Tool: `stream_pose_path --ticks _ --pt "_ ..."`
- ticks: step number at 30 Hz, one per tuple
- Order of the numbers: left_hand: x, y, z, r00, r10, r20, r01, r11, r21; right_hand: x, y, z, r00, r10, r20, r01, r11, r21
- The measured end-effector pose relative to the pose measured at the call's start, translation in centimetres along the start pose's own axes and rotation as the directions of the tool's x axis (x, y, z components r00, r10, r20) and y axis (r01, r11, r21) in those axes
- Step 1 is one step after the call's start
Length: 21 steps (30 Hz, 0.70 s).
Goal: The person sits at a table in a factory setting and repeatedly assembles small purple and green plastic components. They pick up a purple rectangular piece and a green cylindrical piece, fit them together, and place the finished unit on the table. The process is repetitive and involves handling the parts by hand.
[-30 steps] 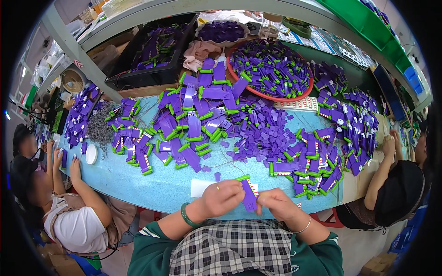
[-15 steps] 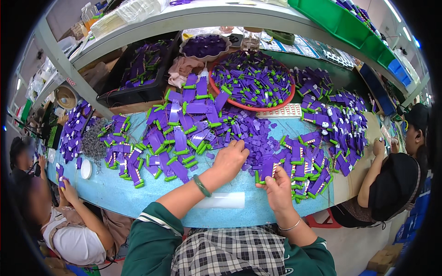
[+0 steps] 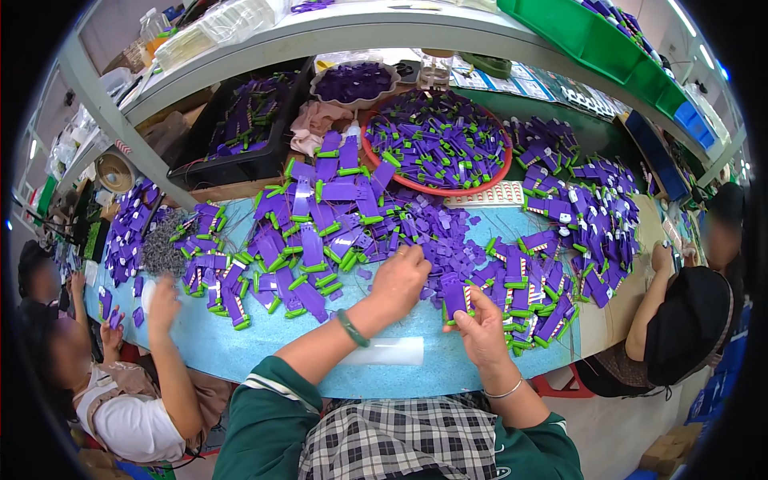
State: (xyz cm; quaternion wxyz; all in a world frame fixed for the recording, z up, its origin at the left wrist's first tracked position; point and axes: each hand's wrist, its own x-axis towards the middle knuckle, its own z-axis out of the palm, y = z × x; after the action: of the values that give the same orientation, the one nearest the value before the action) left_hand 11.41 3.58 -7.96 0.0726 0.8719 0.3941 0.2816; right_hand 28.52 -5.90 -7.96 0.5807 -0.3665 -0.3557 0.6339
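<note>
My right hand (image 3: 482,326) pinches a flat purple plastic piece (image 3: 454,298) with a green end and a striped edge, held upright just above the blue tabletop. To its left, my left hand (image 3: 400,280) reaches into a heap of small purple plastic parts (image 3: 452,240). Its fingertips are pressed together, and whatever lies between them is hidden. Around the hands spread more purple pieces with green ends: one pile (image 3: 308,240) beyond my left wrist and another (image 3: 532,292) right beside my right hand.
Behind the piles stand a red round basket (image 3: 480,189) full of purple-green pieces, a black crate (image 3: 232,166) and a white bowl (image 3: 352,102). A shelf (image 3: 320,34) crosses overhead. Tangled grey wires (image 3: 164,244) lie at left. Co-workers sit on both sides; a clear sheet (image 3: 384,350) lies near me.
The piece in my right hand has tipped slightly and shifted a little. My left hand stays nearly in place. The left co-worker has raised one hand toward the wires, and it is blurred.
</note>
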Motion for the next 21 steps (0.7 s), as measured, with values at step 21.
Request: stream_pose_path --ticks 21 --pt "-7.4 1.4 -4.5 0.832 -0.501 0.238 0.278 0.006 -0.961 0.8 2.1 3.8 0.978 0.200 0.065 -0.208 0.961 0.184"
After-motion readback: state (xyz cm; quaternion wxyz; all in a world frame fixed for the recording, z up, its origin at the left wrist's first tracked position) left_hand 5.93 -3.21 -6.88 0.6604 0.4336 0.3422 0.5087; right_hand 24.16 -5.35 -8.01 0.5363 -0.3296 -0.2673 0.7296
